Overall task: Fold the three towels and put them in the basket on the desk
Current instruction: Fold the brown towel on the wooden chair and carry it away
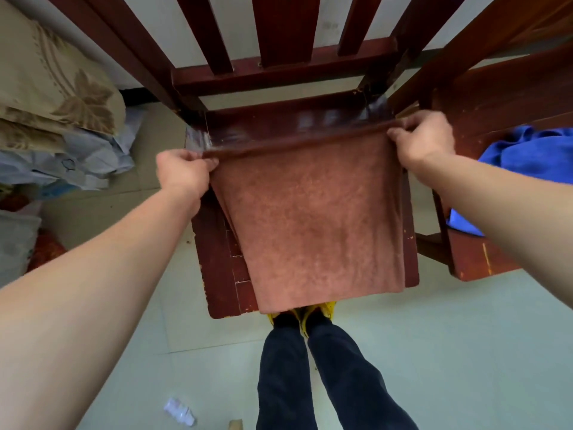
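The brown towel (pixel 313 225) hangs in the air over the seat of a wooden chair (pixel 217 252), held taut along its top edge. The left hand (pixel 183 172) pinches the top left corner; the right hand (pixel 424 141) pinches the top right corner; each grip is closed on the cloth. The towel appears soft, light and limp, so it will likely sag wherever it is unsupported; corners are the best holding points. A blue towel (pixel 527 159) lies crumpled on the surface to the right. No basket is visible
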A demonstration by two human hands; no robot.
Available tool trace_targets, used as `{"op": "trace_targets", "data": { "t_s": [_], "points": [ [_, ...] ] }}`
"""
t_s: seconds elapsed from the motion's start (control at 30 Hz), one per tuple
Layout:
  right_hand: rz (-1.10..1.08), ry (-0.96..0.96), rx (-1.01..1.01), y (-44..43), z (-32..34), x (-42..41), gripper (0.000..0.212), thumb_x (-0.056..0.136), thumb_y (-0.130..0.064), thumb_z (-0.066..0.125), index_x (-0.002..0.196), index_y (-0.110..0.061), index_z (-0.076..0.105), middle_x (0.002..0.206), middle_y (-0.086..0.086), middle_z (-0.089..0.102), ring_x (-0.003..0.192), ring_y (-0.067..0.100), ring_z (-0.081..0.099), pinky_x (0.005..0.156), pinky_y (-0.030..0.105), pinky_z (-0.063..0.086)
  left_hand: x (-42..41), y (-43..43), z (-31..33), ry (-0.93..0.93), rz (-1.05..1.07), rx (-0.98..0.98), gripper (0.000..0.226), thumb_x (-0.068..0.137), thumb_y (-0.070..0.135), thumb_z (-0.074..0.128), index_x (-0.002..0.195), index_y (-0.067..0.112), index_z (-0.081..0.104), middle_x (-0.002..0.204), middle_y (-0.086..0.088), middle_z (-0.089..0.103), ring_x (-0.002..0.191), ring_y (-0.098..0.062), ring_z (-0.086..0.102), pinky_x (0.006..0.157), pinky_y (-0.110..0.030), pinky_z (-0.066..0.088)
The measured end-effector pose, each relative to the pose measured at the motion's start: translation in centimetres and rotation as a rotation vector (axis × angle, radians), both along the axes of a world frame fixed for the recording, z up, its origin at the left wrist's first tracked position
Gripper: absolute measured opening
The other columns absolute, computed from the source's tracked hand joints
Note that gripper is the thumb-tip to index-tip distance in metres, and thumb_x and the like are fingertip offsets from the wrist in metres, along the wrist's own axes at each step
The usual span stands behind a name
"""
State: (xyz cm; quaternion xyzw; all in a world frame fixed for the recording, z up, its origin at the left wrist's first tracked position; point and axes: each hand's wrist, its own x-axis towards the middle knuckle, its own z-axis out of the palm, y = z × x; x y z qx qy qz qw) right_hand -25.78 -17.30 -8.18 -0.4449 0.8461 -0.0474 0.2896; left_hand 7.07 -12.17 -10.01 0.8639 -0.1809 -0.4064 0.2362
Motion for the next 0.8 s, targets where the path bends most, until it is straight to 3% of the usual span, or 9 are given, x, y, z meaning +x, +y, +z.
{"op": "trace_targets", "data": {
  "t_s": [0.13, 0.23, 0.33, 0.4, 0.47, 0.57, 0.67, 0.8],
  "points": [
    [0.051, 0.0, -0.078, -3.4, 0.9, 1.3, 0.03, 0.088, -0.037, 0.061, 0.115, -0.025, 0.061, 0.121, 0.004, 0.063, 0.112, 0.029, 0.059, 0.096, 0.035, 0.045, 1.2, -3.1, 0.1, -0.034, -0.015, -0.061, 0.015, 0.081, 0.019, 0.072, 0.089, 0.017, 0.059, 0.09, -0.003, 0.061, 0.067, -0.01, 0.056, 0.045, -0.021, 0.042],
    [0.081, -0.003, -0.06, -4.1, 0.3, 2.6, 0.028, 0.088, -0.031, 0.062, 0.114, -0.022, 0.055, 0.12, 0.004, 0.06, 0.11, 0.029, 0.058, 0.094, 0.038, 0.047, 1.8, -4.2, -0.9, -0.031, -0.021, -0.001, 0.022, 0.082, 0.024, 0.071, 0.094, 0.017, 0.054, 0.094, -0.005, 0.061, 0.07, -0.013, 0.058, 0.043, -0.023, 0.044],
    [0.144, -0.019, -0.068, -2.8, -0.4, 2.6, 0.038, 0.082, -0.036, 0.069, 0.113, -0.02, 0.054, 0.12, 0.006, 0.058, 0.11, 0.029, 0.057, 0.092, 0.036, 0.045, 1.5, -3.2, -1.6, -0.119, 0.002, 0.005, 0.029, 0.07, 0.032, 0.077, 0.08, 0.02, 0.052, 0.097, -0.005, 0.066, 0.083, -0.021, 0.066, 0.061, -0.032, 0.056],
    [0.138, -0.013, -0.121, -0.8, 0.1, 2.0, 0.044, 0.08, -0.042, 0.069, 0.115, -0.021, 0.053, 0.121, 0.005, 0.056, 0.109, 0.027, 0.057, 0.089, 0.036, 0.043, 0.5, -1.5, -0.7, -0.237, -0.016, -0.002, 0.035, 0.067, 0.038, 0.079, 0.083, 0.019, 0.054, 0.1, -0.004, 0.066, 0.09, -0.023, 0.064, 0.079, -0.035, 0.055],
    [0.062, -0.023, -0.14, 2.3, 0.8, 0.7, 0.043, 0.081, -0.045, 0.066, 0.114, -0.021, 0.054, 0.119, 0.005, 0.058, 0.108, 0.027, 0.057, 0.087, 0.036, 0.043, -1.0, 2.1, 0.3, -0.26, -0.034, 0.018, 0.04, 0.068, 0.041, 0.08, 0.088, 0.018, 0.055, 0.096, -0.002, 0.063, 0.09, -0.022, 0.061, 0.083, -0.033, 0.051],
    [-0.041, -0.032, 0.009, 9.3, 1.6, -1.4, 0.032, 0.082, -0.041, 0.067, 0.105, -0.02, 0.061, 0.106, 0.003, 0.068, 0.105, 0.027, 0.062, 0.086, 0.036, 0.045, -3.3, 9.4, 0.8, -0.107, -0.013, 0.183, 0.042, 0.062, 0.05, 0.079, 0.076, 0.018, 0.055, 0.083, -0.004, 0.067, 0.079, -0.028, 0.065, 0.079, -0.039, 0.055],
    [-0.06, -0.051, 0.265, 16.4, 1.3, -3.0, 0.026, 0.08, -0.04, 0.071, 0.096, -0.021, 0.065, 0.088, -0.003, 0.069, 0.097, 0.025, 0.066, 0.083, 0.035, 0.048, -5.5, 15.6, 0.8, 0.119, 0.034, 0.409, 0.033, 0.074, 0.038, 0.076, 0.07, 0.01, 0.06, 0.062, -0.008, 0.065, 0.054, -0.025, 0.06, 0.068, -0.04, 0.056],
    [-0.001, -0.049, 0.401, 21.4, 0.5, -3.5, 0.026, 0.075, -0.045, 0.075, 0.075, -0.023, 0.061, 0.07, -0.009, 0.066, 0.076, 0.02, 0.064, 0.07, 0.034, 0.051, -8.1, 20.1, 1.5, 0.127, -0.069, 0.436, 0.031, 0.073, 0.03, 0.079, 0.063, 0.005, 0.064, 0.059, -0.007, 0.069, 0.061, -0.026, 0.068, 0.072, -0.039, 0.058]
  ]
}}
